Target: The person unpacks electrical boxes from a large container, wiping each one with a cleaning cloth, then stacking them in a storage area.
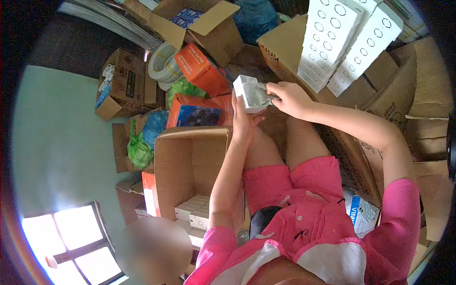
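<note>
A small white open box [248, 95] is held up in front of my knees. My left hand [243, 118] supports it from below and the side, with fingers around its edge. My right hand [287, 99] is closed at the box's open side, pinching a crumpled, greyish, translucent piece [262, 97] that looks like thin plastic and lies partly inside the box. Where the piece ends inside the box cannot be made out. To the left of my left forearm stands an open cardboard box [173, 156] with white boxes [194, 211] stacked in it.
Tall white panels with round holes [327, 42] lean in a large carton [285, 40] at the upper right. Orange boxes [202, 69], a coil of white tubing [165, 64] and a green bag [139, 151] are at the left. A person's blurred head [154, 249] is at the lower left.
</note>
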Available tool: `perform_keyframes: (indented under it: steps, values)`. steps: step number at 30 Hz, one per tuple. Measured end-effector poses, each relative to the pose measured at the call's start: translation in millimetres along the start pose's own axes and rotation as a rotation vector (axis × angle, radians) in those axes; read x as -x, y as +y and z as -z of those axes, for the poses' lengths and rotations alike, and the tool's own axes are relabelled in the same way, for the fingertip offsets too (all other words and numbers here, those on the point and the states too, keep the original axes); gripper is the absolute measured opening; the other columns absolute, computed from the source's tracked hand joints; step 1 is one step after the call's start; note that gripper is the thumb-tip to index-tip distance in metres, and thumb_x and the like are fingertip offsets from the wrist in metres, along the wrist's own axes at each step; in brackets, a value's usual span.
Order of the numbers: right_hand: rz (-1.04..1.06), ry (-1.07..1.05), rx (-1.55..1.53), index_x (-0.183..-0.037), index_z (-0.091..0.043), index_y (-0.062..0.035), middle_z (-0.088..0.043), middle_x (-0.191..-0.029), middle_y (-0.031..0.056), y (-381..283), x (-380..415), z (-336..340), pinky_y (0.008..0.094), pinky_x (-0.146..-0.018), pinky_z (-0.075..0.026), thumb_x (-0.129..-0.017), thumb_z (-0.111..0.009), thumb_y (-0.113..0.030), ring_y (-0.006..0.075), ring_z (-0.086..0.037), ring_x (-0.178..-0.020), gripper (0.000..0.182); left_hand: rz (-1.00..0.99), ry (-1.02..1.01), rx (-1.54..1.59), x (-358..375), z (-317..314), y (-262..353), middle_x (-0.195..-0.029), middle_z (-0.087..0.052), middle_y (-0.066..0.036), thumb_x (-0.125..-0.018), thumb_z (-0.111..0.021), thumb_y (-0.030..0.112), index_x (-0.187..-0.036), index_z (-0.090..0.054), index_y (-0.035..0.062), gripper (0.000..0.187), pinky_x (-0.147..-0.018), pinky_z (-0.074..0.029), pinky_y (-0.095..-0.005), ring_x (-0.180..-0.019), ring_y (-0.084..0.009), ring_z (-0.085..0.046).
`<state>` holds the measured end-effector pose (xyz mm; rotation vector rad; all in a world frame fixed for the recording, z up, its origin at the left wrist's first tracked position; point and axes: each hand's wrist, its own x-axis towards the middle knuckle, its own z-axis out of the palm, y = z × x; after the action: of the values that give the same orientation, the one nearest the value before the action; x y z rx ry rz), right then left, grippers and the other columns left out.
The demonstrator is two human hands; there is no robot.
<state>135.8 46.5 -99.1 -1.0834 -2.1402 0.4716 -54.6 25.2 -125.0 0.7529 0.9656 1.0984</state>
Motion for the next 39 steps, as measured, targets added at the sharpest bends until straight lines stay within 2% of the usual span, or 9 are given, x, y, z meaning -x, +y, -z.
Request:
perform_keyframes:
  steps: [7, 12, 16, 18, 19, 21, 23, 29, 39]
  values:
    - [-0.152, 0.094, -0.221, -0.085, -0.055, -0.0002, -0.061, -0.075, 0.0183, 12.1, -11.3, 6.6, 0.0369, -0.062, -0.046, -0.071, -0.069, -0.001, 0.0313, -0.062, -0.066, 0.020, -0.225, -0.081, -0.399, -0.5, -9.1, -12.2, -0.135, -0.044, -0.009, -0.103, -0.037, 0.030, -0.151, -0.018, 0.0169, 0.054, -0.062, -0.055, -0.0283, -0.096, -0.0166, -0.059]
    - [-0.204, 0.237, -0.142, -0.081, -0.054, 0.0001, -0.061, -0.074, 0.0210, 18.5, -16.3, 8.6, 0.0458, -0.065, -0.046, -0.070, -0.069, -0.006, 0.0419, -0.061, -0.075, 0.020, -0.186, 0.039, -0.398, 7.0, -28.6, 3.9, -0.138, -0.041, -0.010, -0.103, -0.038, 0.032, -0.149, -0.021, 0.0151, 0.053, -0.070, -0.057, -0.0296, -0.113, -0.0193, -0.053]
    - [-0.441, 0.219, -0.138, -0.085, -0.056, 0.0016, -0.062, -0.071, 0.0191, 47.2, -27.7, 21.1, 0.0385, -0.057, -0.046, -0.074, -0.071, -0.013, 0.0275, -0.061, -0.061, 0.024, -0.584, 0.038, -0.462, -21.8, -20.6, 36.9, -0.139, -0.040, -0.013, -0.096, -0.056, 0.018, -0.148, -0.019, 0.0089, 0.064, -0.090, -0.052, -0.0364, -0.119, -0.0234, -0.050]
    - [-0.633, 0.059, -0.449, -0.089, -0.057, 0.0016, -0.063, -0.072, 0.0169, 42.8, -26.1, 21.9, 0.0352, -0.052, -0.047, -0.076, -0.071, -0.016, 0.0232, -0.061, -0.058, 0.026, -0.690, 0.011, -0.595, -14.5, -53.9, 93.6, -0.142, -0.037, -0.013, -0.085, -0.068, 0.004, -0.146, -0.022, 0.0052, 0.077, -0.102, -0.043, -0.0386, -0.125, -0.0232, -0.046]
    - [-0.722, -0.029, -0.605, -0.092, -0.058, 0.0016, -0.064, -0.072, 0.0158, 39.1, -25.2, 21.2, 0.0335, -0.050, -0.047, -0.077, -0.071, -0.018, 0.0210, -0.062, -0.056, 0.028, -0.780, -0.060, -0.724, -14.9, -68.8, 119.8, -0.133, -0.045, -0.015, -0.081, -0.069, 0.001, -0.142, -0.028, 0.0040, 0.073, -0.094, -0.049, -0.0355, -0.117, -0.0245, -0.053]
    - [-0.620, -0.355, -0.471, -0.096, -0.059, 0.0010, -0.066, -0.082, 0.0164, 25.7, -25.9, 30.8, 0.0353, -0.049, -0.049, -0.076, -0.071, -0.021, 0.0228, -0.065, -0.060, 0.032, -0.739, -0.200, -0.909, -21.7, -92.1, 165.1, -0.129, -0.049, -0.016, -0.078, -0.074, 0.003, -0.136, -0.037, 0.0038, 0.070, -0.093, -0.049, -0.0344, -0.115, -0.0235, -0.054]
    - [-0.163, -0.476, -0.103, -0.097, -0.061, -0.0010, -0.068, -0.085, 0.0172, 35.7, -23.9, 20.8, 0.0409, -0.058, -0.052, -0.073, -0.070, -0.018, 0.0302, -0.067, -0.071, 0.030, -0.689, -0.317, -0.963, -14.8, -134.1, 205.3, -0.127, -0.051, -0.014, -0.076, -0.077, 0.005, -0.133, -0.042, 0.0050, 0.067, -0.092, -0.049, -0.0337, -0.114, -0.0219, -0.056]
    - [-0.091, -0.866, 0.404, -0.091, -0.068, -0.0047, -0.069, -0.090, 0.0147, 28.2, -17.7, 27.3, 0.0442, -0.068, -0.055, -0.069, -0.067, -0.010, 0.0324, -0.068, -0.086, 0.022, -0.595, -0.788, -1.293, -52.1, -229.9, 264.1, -0.132, -0.049, -0.004, -0.076, -0.078, 0.007, -0.131, -0.049, 0.0081, 0.063, -0.106, -0.038, -0.0353, -0.125, -0.0160, -0.044]
    - [-0.158, -0.824, 0.455, -0.083, -0.073, -0.0086, -0.071, -0.088, 0.0102, 45.6, -12.2, 1.9, 0.0412, -0.064, -0.055, -0.072, -0.070, -0.013, 0.0263, -0.070, -0.085, 0.012, -0.438, -1.229, -1.505, -123.4, -305.0, 274.3, -0.141, -0.047, -0.003, -0.080, -0.071, 0.010, -0.125, -0.057, 0.0146, 0.048, -0.106, -0.035, -0.0388, -0.133, -0.0197, -0.040]
